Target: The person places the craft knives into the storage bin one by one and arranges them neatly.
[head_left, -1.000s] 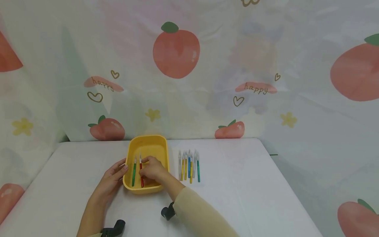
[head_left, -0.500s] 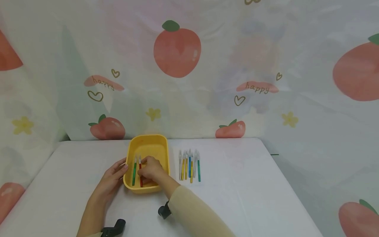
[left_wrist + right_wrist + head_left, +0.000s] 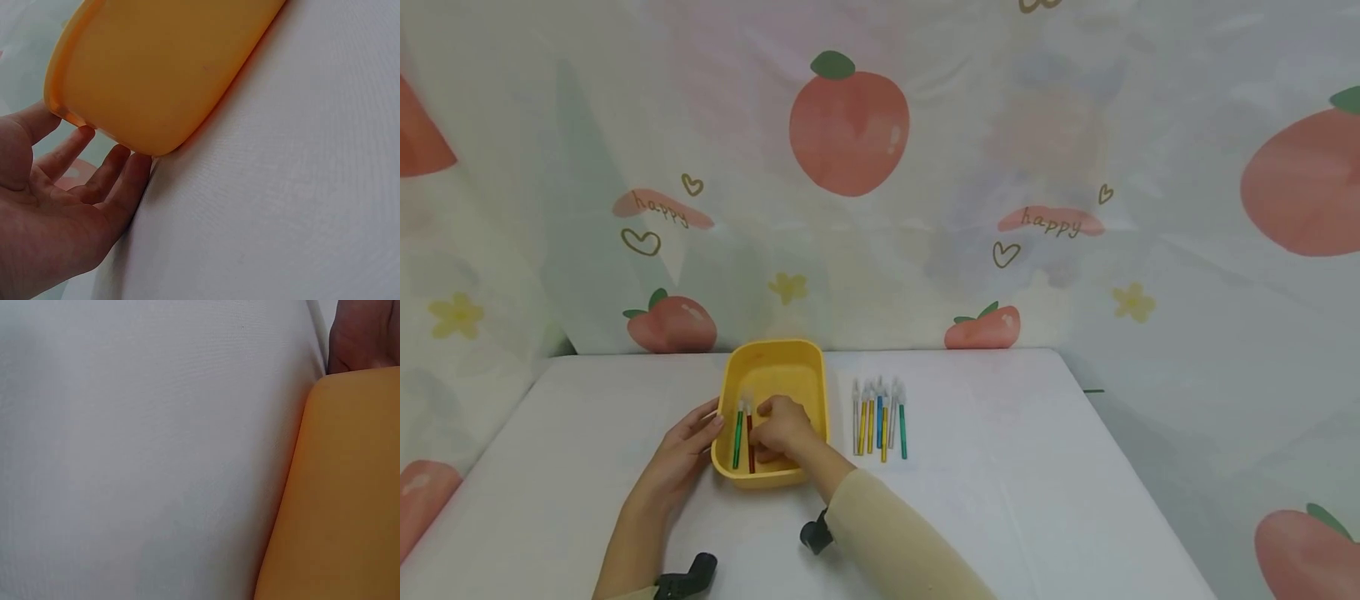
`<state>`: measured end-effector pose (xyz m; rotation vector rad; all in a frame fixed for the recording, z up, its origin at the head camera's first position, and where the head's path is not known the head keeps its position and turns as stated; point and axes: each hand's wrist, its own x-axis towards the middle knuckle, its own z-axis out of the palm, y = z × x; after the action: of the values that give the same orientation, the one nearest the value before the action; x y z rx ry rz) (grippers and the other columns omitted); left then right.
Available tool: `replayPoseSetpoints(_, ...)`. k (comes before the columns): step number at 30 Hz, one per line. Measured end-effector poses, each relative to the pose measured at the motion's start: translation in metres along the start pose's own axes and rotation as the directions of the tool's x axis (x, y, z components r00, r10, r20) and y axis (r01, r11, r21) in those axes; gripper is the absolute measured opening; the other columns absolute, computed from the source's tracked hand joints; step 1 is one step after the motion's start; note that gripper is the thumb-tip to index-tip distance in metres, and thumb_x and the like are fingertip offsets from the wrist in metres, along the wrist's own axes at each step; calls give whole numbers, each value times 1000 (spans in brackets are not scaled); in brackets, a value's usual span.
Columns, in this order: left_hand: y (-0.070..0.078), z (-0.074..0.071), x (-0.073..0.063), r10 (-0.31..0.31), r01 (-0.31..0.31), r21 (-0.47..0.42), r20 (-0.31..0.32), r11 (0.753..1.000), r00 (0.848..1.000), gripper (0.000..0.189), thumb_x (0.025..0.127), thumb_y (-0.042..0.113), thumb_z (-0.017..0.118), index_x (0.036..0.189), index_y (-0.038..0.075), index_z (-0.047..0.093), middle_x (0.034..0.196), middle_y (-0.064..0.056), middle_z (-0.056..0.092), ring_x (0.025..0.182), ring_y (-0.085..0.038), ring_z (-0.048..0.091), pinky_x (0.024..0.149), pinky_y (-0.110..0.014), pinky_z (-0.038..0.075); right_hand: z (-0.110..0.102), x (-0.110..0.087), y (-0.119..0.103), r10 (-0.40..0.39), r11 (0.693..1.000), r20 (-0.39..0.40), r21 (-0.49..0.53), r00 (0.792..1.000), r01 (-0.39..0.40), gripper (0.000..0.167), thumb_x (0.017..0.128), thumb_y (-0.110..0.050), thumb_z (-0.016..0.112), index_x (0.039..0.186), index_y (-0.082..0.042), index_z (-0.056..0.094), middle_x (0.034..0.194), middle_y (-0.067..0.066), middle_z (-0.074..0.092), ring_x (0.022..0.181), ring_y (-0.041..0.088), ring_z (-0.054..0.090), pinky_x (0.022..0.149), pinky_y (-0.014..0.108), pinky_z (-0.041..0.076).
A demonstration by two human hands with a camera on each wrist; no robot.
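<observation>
A yellow plastic tray (image 3: 775,482) stands on the table. My left hand (image 3: 679,458) is at its left side, thumb at the rim; in the left wrist view the fingertips (image 3: 115,153) of that hand touch the outer wall. Inside the tray, my right hand (image 3: 784,429) is reaching down with bent fingers, against a red craft knife (image 3: 751,450) with a clear tip cap. Whether it pinches the knife is hidden. Left of that lies a green craft knife (image 3: 737,442), nearly parallel. The right wrist view shows only the tray's outer wall and part of the left hand.
Several more craft knives (image 3: 880,421), silver, yellow, blue and teal, lie side by side on the white table (image 3: 1000,467), right of the tray. Behind the table's back edge hangs a printed cloth (image 3: 925,275). A dark wrist camera (image 3: 817,533) sits on the right wrist.
The red craft knife has shifted left, closer to the green one, with my right hand beside it. The green one has shifted slightly left too. My left hand stays at the tray.
</observation>
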<state>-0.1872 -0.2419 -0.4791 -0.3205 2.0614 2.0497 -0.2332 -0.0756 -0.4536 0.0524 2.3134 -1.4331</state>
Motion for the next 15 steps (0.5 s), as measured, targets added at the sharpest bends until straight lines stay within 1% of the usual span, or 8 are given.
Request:
replayPoseSetpoints(3,0,1,1,4,-4,-5,4,1000,1000,64,104,39,52,159,20,27,164,-9,25,147,-25,31,118,-46,29,-2,-1,0,2,1000,5,12,1000,-2,44,79,7,75,120,-4,63,108,16,64,56,25,70,53,34,58)
replayPoseSetpoints(5,0,1,1,7,-7,-2,11,1000,1000,64,104,39,52,159,19,26,164,-10,25,147,-25,31,117,-43,32,-3,-2,1,5,1000,10,19,1000,-6,45,80,7,75,121,-5,62,109,15,64,57,26,70,54,34,59)
replayPoseSetpoints(7,0,1,0,9,-9,0,15,1000,1000,64,104,39,52,159,19,26,163,-10,26,146,-24,32,113,-35,38,-5,-4,1,4,1000,15,12,1000,-4,45,80,6,76,121,-6,63,108,15,64,58,26,71,55,35,59)
replayPoseSetpoints(9,0,1,-1,9,-9,7,13,1000,1000,63,104,38,51,159,19,26,163,-11,27,144,-24,34,104,-24,44,-6,-6,1,-14,1000,7,-14,1000,14,46,79,4,78,121,-8,64,107,13,63,62,22,70,56,33,58)
replayPoseSetpoints(11,0,0,-2,6,-6,13,10,1000,1000,63,104,39,51,159,19,26,162,-11,28,143,-24,35,94,-16,46,-8,-9,-1,-31,999,11,-21,999,31,48,78,3,78,122,-9,63,101,11,64,64,21,69,58,32,58)
replayPoseSetpoints(12,0,0,-2,6,-6,12,9,1000,1000,63,104,39,51,159,19,27,162,-11,28,143,-24,35,91,-14,46,-10,-10,-2,-43,999,12,-22,999,43,49,78,2,77,123,-9,63,97,9,66,64,20,68,58,32,58)
replayPoseSetpoints(14,1,-1,-3,6,-6,14,8,1000,1000,63,104,40,51,159,20,27,162,-11,28,143,-24,35,88,-12,46,-13,-13,-4,-69,997,16,-15,997,70,51,77,2,77,125,-10,62,88,7,67,66,20,67,59,31,57)
replayPoseSetpoints(15,1,-1,-3,5,-6,15,7,1000,1000,64,104,41,51,159,20,26,163,-11,28,143,-24,35,88,-12,45,-14,-15,-5,-76,997,26,3,997,76,52,78,2,76,127,-10,61,84,6,68,66,20,67,59,33,58)
